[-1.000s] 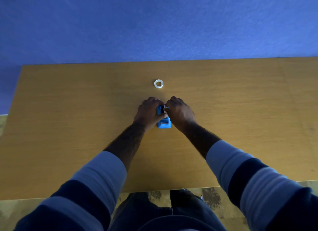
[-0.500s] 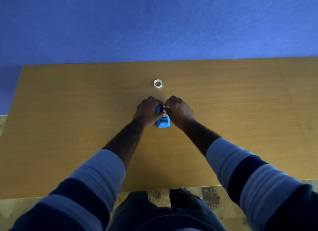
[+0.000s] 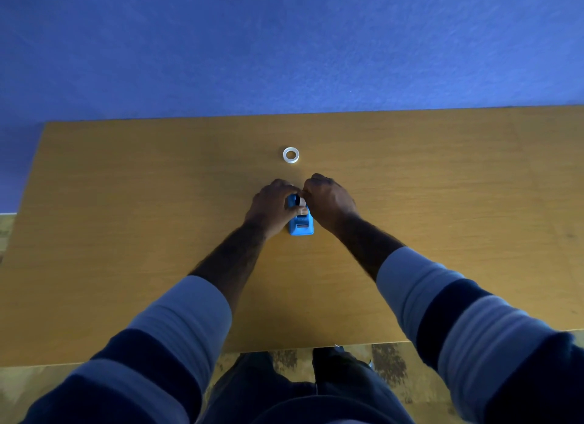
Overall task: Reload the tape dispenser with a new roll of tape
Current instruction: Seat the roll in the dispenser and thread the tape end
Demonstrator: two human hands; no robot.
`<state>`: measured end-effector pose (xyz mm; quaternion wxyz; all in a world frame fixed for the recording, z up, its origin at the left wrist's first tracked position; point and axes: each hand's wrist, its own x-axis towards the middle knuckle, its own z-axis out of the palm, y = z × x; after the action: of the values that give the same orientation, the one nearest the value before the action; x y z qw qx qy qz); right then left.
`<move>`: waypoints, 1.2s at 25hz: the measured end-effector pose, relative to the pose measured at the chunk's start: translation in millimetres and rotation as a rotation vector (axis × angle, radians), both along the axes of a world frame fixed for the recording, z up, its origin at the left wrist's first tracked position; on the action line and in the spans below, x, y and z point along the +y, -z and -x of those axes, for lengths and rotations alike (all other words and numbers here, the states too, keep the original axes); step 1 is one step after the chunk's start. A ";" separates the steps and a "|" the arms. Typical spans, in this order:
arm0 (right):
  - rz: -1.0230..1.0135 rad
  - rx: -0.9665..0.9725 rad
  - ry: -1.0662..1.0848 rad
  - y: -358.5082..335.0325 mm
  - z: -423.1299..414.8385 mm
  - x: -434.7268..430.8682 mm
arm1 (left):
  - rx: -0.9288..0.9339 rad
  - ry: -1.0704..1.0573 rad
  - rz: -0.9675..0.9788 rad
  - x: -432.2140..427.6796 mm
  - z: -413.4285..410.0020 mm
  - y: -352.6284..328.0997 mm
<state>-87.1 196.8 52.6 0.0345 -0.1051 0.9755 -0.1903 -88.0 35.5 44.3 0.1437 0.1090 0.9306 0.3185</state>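
A small blue tape dispenser [image 3: 301,227] stands on the wooden table [image 3: 126,234], its near end facing me. My left hand [image 3: 271,207] grips its left side. My right hand [image 3: 328,202] is closed from the right around a whitish tape roll [image 3: 302,201], which sits at the dispenser's top, mostly hidden by my fingers. I cannot tell whether this roll is seated in its slot or lifted out. A second white ring of tape [image 3: 291,155] lies flat on the table just beyond my hands, untouched.
The table's far edge meets a blue wall [image 3: 284,44]. Its near edge runs just above my knees, and its left edge is in view. Nothing else lies on the tabletop.
Both hands have stayed on the dispenser. My right hand has shifted slightly, and a whitish roll now shows between my fingers at the dispenser's top.
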 end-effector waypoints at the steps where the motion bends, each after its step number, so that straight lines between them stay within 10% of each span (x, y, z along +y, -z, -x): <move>1: -0.004 -0.013 -0.009 -1.1 0.1 0.7 | 0.002 0.002 0.002 0.2 0.2 0.0; 30: 0.196 -0.178 0.036 -4.7 7.1 10.6 | -0.014 -0.034 -0.054 1.4 1.1 7.6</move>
<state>-94.1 207.4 57.3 0.1072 -0.0731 0.9470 -0.2940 -89.1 36.9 36.7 0.1420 0.0947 0.9224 0.3466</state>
